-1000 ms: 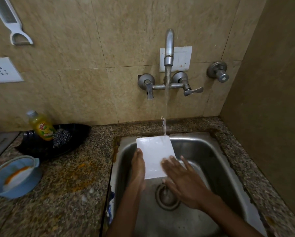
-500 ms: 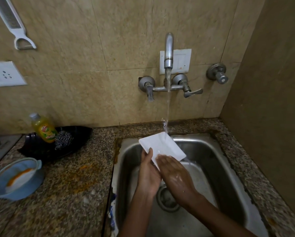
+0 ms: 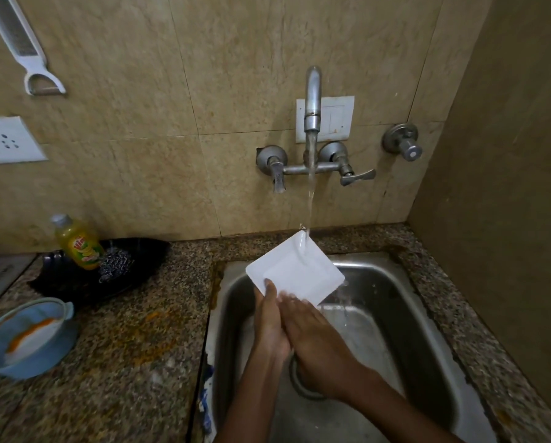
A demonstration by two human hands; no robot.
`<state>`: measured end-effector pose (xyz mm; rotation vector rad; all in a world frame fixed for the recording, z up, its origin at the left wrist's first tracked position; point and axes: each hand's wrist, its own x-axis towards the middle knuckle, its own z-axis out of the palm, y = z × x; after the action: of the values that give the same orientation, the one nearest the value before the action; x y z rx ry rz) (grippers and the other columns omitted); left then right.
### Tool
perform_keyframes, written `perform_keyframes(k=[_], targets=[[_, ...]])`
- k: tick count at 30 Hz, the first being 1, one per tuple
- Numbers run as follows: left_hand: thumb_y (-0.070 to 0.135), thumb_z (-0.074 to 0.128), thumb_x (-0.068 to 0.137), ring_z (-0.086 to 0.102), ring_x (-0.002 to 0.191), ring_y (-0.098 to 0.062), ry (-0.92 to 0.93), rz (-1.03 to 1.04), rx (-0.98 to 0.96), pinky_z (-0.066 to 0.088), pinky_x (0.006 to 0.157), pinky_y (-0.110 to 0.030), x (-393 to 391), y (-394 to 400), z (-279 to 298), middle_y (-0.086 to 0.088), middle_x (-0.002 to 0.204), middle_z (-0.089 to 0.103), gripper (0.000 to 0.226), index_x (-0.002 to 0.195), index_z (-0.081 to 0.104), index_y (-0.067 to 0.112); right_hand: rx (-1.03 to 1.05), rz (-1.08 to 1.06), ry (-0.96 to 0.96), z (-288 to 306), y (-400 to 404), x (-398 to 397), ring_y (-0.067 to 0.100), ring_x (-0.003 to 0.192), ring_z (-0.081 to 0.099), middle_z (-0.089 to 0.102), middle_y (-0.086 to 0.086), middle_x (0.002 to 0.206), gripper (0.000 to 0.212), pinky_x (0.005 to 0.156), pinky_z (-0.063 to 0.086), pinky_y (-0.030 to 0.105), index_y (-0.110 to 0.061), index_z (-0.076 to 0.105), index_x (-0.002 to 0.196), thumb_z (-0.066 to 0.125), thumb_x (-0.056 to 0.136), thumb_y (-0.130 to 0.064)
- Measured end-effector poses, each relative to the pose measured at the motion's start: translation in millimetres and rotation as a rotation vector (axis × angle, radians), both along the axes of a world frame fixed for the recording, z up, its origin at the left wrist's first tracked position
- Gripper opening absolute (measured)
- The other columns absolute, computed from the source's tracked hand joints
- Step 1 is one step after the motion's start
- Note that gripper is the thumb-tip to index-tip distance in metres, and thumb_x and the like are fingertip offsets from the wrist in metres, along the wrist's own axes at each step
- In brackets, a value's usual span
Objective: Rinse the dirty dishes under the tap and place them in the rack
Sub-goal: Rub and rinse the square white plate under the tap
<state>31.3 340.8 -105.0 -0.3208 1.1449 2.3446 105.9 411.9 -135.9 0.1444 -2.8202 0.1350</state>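
Since half a second ago we have turned the square white plate (image 3: 295,270) a little further, so it now sits as a diamond with one corner up under the stream, and both our hands have slid lower on its near corner. The plate is flat and glossy white, with a raised border framing a shallow square well; its corners are softly rounded. We hold it tilted over the back of the steel sink (image 3: 427,330), and water from the tap (image 3: 312,100) strikes its upper right edge and runs off the right corner. Our left hand (image 3: 267,318) grips the lower left edge, thumb lying on the face. Our right hand (image 3: 315,343) lies flat beside it, its fingers blurred against the plate's near surface, so we cannot tell whether they curl round it.
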Motion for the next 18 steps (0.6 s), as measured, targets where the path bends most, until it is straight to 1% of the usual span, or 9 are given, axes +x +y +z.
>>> perform_keyframes(k=[2, 3, 5, 6, 8, 10, 12, 15, 18], targets=[[0.036, 0.041, 0.101, 0.066, 0.101, -0.029, -0.030, -0.007, 0.011, 0.053, 0.089, -0.040, -2, -5, -2, -0.011, 0.111, 0.069, 0.039, 0.130, 0.053, 0.013, 0.072, 0.011, 0.007, 3, 7, -1, 0.025, 0.137, 0.039, 0.039, 0.013, 0.149, 0.080, 0.120, 0.012, 0.042, -0.004, 0.037, 0.143, 0.056, 0.066, -0.007], [0.037, 0.041, 0.101, 0.065, 0.106, -0.031, -0.025, -0.017, 0.006, 0.051, 0.094, -0.044, -4, -6, -5, -0.013, 0.116, 0.068, 0.043, 0.134, 0.050, 0.011, 0.099, -0.061, 0.023, 1, 17, -5, 0.028, 0.133, 0.045, 0.043, 0.016, 0.145, 0.082, 0.119, 0.017, 0.043, -0.002, 0.043, 0.140, 0.062, 0.060, -0.004], [0.037, 0.043, 0.101, 0.063, 0.113, -0.032, 0.030, -0.023, -0.039, 0.050, 0.097, -0.049, -7, -7, -9, -0.012, 0.127, 0.064, 0.043, 0.140, 0.045, 0.018, 0.046, -0.244, -0.019, 4, 25, -9, 0.033, 0.135, 0.040, 0.032, 0.021, 0.148, 0.096, 0.114, 0.023, 0.045, 0.001, 0.035, 0.142, 0.074, 0.054, 0.000], [0.035, 0.043, 0.101, 0.063, 0.113, -0.030, 0.042, -0.021, -0.055, 0.052, 0.094, -0.047, -5, -8, -8, -0.010, 0.128, 0.064, 0.041, 0.140, 0.044, 0.021, 0.032, -0.251, -0.007, 4, 22, -9, 0.035, 0.136, 0.037, 0.028, 0.022, 0.149, 0.099, 0.113, 0.024, 0.045, 0.002, 0.029, 0.144, 0.075, 0.056, 0.000], [0.037, 0.043, 0.101, 0.066, 0.104, -0.024, 0.032, -0.031, -0.087, 0.057, 0.077, -0.035, -5, -6, -9, -0.005, 0.121, 0.067, 0.040, 0.138, 0.046, 0.022, -0.025, -0.110, 0.035, -5, 7, -3, 0.031, 0.135, 0.040, 0.037, 0.021, 0.148, 0.092, 0.114, 0.029, 0.041, 0.000, 0.023, 0.147, 0.063, 0.065, -0.005], [0.045, 0.047, 0.097, 0.068, 0.100, -0.022, 0.015, -0.060, -0.167, 0.057, 0.066, -0.029, -5, -7, -7, -0.005, 0.116, 0.069, 0.045, 0.134, 0.051, 0.019, -0.096, 0.055, -0.012, -10, -5, 5, 0.024, 0.142, 0.029, 0.030, 0.014, 0.153, 0.084, 0.115, 0.019, 0.035, -0.006, 0.015, 0.151, 0.047, 0.073, -0.007], [0.047, 0.050, 0.092, 0.067, 0.104, -0.027, 0.093, -0.091, -0.285, 0.057, 0.077, -0.037, -12, -12, -8, -0.009, 0.119, 0.068, 0.053, 0.133, 0.053, 0.013, -0.026, 0.066, 0.041, -8, 13, 4, 0.023, 0.140, 0.032, 0.034, 0.012, 0.152, 0.075, 0.115, 0.013, 0.034, -0.007, 0.027, 0.148, 0.040, 0.074, -0.001], [0.034, 0.045, 0.100, 0.064, 0.109, -0.030, 0.262, -0.143, -0.457, 0.051, 0.096, -0.047, -24, -28, 7, -0.010, 0.123, 0.065, 0.036, 0.126, 0.056, 0.013, 0.019, -0.011, 0.102, -8, 50, 2, 0.026, 0.133, 0.044, 0.045, 0.012, 0.145, 0.070, 0.117, 0.015, 0.037, -0.006, 0.038, 0.142, 0.042, 0.073, 0.009], [0.034, 0.045, 0.101, 0.066, 0.103, -0.033, 0.184, -0.184, -0.362, 0.048, 0.098, -0.051, -34, -38, 20, -0.012, 0.110, 0.070, 0.033, 0.118, 0.062, 0.011, -0.011, 0.075, 0.164, -11, 61, 5, 0.022, 0.133, 0.045, 0.048, 0.009, 0.143, 0.059, 0.114, 0.028, 0.037, -0.007, 0.049, 0.137, 0.057, 0.080, 0.011]])
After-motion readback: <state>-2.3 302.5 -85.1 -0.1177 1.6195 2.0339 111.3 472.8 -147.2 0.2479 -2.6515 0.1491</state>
